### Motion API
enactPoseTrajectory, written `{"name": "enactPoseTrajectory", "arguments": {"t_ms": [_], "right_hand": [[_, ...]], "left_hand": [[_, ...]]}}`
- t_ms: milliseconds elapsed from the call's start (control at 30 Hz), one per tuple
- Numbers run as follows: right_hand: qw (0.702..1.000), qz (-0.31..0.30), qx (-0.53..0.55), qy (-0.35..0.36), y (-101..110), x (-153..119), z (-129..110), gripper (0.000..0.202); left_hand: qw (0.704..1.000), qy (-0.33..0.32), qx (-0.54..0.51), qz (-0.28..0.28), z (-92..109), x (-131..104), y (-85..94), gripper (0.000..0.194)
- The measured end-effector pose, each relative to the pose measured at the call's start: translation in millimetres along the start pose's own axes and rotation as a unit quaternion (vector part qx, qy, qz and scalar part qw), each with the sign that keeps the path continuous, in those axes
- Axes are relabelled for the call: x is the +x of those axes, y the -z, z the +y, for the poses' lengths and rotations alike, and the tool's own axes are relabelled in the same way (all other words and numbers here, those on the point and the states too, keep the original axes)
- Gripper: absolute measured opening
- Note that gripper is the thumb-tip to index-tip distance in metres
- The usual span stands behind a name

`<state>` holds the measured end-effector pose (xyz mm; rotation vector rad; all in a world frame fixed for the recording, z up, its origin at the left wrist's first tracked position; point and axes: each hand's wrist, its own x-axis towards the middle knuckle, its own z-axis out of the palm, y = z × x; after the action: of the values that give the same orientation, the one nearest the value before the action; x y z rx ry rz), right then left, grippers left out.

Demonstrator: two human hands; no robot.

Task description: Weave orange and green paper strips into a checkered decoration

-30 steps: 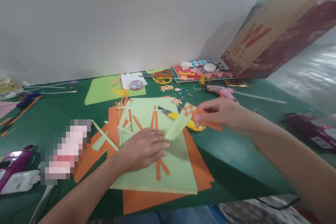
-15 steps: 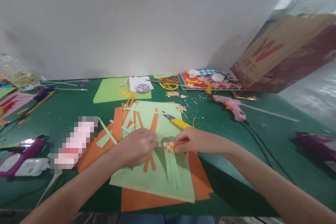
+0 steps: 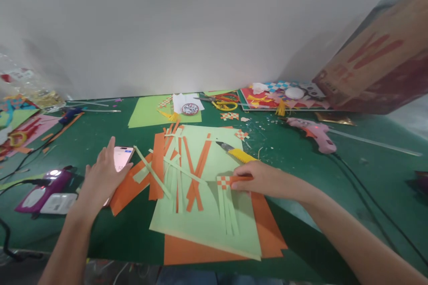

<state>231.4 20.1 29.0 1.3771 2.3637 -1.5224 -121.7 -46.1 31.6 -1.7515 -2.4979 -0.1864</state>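
Note:
My right hand (image 3: 249, 177) pinches the orange strips at the right side of a small woven piece (image 3: 224, 182), checkered orange and pale green, with long green strips hanging towards me. It lies over pale green paper (image 3: 207, 231), which rests on orange sheets (image 3: 197, 251). Over at the left, my left hand (image 3: 103, 171) has its fingers spread above a phone (image 3: 122, 156), covering part of it; no grip on the phone shows. Loose orange strips (image 3: 200, 164) and green strips (image 3: 154, 173) lie between the hands. A yellow craft knife (image 3: 241, 155) lies just beyond my right hand.
A pink glue gun (image 3: 317, 133) with a cable lies at the right. Scissors (image 3: 224, 104) and a round patterned disc (image 3: 190, 108) are at the back. A purple power strip (image 3: 38, 193) sits at the left. A brown paper bag (image 3: 374, 58) stands at the back right.
My left hand has moved left from above the green paper to the phone, and its fingers have spread. My right hand still pinches the woven piece. The view has shifted slightly.

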Motion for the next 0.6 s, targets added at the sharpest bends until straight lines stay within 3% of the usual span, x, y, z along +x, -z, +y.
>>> {"name": "enactPoseTrajectory", "arguments": {"t_ms": [167, 533, 600], "right_hand": [[1.0, 0.005, -0.008, -0.004, -2.5, 3.9, 4.3, 0.028], [1.0, 0.01, -0.014, -0.011, -3.8, 5.9, 7.3, 0.033], [1.0, 0.01, -0.001, -0.012, -3.7, 5.0, 6.1, 0.033]], "left_hand": [[0.999, -0.031, -0.029, 0.031, -4.4, 3.2, -5.3, 0.075], [0.998, -0.006, -0.061, -0.019, -2.4, 7.5, -0.7, 0.093], [0.998, -0.005, -0.058, -0.002, 6.1, 4.3, 4.0, 0.096]]}}
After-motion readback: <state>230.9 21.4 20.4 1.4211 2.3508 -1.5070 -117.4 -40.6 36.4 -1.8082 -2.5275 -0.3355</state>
